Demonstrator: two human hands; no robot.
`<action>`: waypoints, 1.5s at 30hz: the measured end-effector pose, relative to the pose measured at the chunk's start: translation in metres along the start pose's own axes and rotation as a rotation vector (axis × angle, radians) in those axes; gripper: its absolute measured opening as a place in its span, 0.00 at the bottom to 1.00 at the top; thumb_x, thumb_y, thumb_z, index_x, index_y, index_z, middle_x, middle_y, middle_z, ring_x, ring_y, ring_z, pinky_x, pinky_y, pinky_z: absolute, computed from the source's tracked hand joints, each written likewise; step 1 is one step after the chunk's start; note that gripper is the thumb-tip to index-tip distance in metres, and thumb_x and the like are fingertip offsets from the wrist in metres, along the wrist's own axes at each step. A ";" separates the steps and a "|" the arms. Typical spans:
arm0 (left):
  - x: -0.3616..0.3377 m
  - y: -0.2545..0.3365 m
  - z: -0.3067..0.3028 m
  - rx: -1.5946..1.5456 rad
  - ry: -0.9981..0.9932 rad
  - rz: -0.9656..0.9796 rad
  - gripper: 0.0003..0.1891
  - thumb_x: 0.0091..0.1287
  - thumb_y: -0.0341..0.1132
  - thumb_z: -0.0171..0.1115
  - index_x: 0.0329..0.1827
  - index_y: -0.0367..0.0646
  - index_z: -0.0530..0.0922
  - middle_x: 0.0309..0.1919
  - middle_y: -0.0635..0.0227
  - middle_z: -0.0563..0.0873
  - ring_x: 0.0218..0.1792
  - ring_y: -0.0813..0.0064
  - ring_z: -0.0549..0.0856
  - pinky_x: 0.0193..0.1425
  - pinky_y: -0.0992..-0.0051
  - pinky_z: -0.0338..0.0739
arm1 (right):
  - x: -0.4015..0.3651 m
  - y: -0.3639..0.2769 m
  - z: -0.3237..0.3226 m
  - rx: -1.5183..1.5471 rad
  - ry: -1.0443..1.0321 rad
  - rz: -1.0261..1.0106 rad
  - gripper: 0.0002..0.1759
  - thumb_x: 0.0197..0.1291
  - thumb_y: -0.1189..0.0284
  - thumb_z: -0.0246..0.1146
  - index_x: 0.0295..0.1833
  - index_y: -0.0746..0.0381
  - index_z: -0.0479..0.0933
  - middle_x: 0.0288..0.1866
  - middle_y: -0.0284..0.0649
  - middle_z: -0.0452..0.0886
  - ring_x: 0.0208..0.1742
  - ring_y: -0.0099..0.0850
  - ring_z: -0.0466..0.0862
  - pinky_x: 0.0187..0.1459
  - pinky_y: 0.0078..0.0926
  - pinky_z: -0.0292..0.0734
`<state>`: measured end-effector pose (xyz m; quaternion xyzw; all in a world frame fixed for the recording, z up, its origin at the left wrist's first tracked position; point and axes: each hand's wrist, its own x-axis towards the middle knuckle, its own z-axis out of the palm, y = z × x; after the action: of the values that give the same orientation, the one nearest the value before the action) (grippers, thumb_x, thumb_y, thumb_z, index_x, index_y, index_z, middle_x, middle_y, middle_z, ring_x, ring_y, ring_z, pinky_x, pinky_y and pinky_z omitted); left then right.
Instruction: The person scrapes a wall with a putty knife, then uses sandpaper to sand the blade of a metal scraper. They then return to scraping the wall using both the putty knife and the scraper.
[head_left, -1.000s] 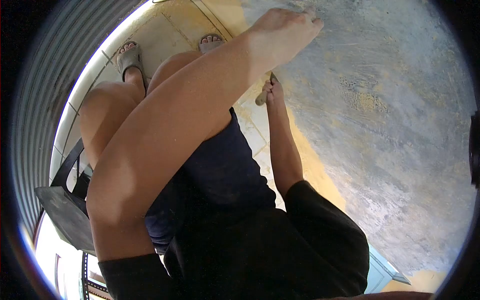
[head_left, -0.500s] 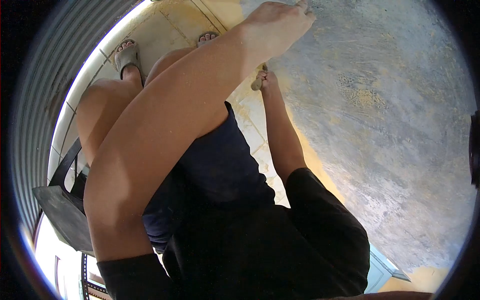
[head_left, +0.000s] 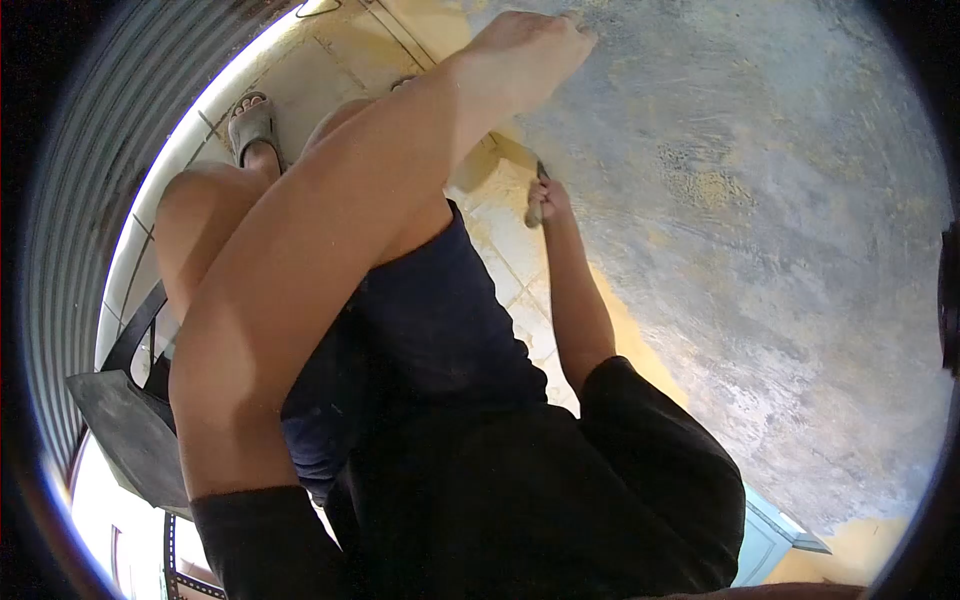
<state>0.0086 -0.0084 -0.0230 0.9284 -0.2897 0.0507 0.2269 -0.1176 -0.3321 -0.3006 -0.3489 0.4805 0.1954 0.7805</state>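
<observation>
My left hand (head_left: 530,55) is at the blue-grey mottled wall (head_left: 760,260), near the top of the view, with its forearm stretched across my legs. Most of its fingers are hidden or faint, so their grip cannot be made out. Lower down and to the right, my right hand (head_left: 552,200) is closed round the handle of a small scraper-like tool (head_left: 535,213). The dark end of the tool points up beside the wall's lower edge.
Cream floor tiles (head_left: 510,255) run along the wall's yellow lower border. Grey corrugated metal (head_left: 75,220) curves down the left side. A dark grey seat-like object (head_left: 130,440) stands at lower left, and a light blue panel (head_left: 765,540) is at lower right.
My left hand has moved slightly left along the wall. My right hand has drawn back toward me with the tool, whose dark end now shows. More yellowish surface shows between the hands.
</observation>
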 end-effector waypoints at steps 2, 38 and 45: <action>0.001 -0.002 -0.004 0.034 -0.040 -0.033 0.27 0.61 0.19 0.64 0.66 0.41 0.73 0.63 0.61 0.80 0.58 0.60 0.86 0.59 0.66 0.85 | -0.042 -0.011 -0.019 -0.011 0.080 -0.011 0.14 0.80 0.68 0.46 0.38 0.63 0.66 0.18 0.31 0.63 0.16 0.19 0.62 0.14 0.16 0.56; -0.021 -0.020 0.005 0.011 -0.013 -0.041 0.26 0.61 0.19 0.62 0.64 0.39 0.73 0.56 0.58 0.84 0.55 0.59 0.87 0.56 0.65 0.85 | 0.009 0.021 -0.004 -0.073 0.100 -0.223 0.14 0.79 0.66 0.43 0.37 0.57 0.64 0.21 0.30 0.63 0.15 0.19 0.61 0.14 0.15 0.53; -0.011 -0.011 -0.002 -0.110 -0.034 -0.004 0.22 0.62 0.18 0.60 0.61 0.38 0.74 0.55 0.55 0.84 0.56 0.56 0.86 0.56 0.63 0.84 | 0.041 0.017 -0.004 0.080 0.090 -0.023 0.09 0.78 0.70 0.41 0.43 0.60 0.63 0.24 0.32 0.65 0.15 0.21 0.62 0.15 0.18 0.57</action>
<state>0.0057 0.0065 -0.0278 0.9158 -0.2940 0.0185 0.2730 -0.1123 -0.3245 -0.3442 -0.3313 0.5184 0.1512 0.7737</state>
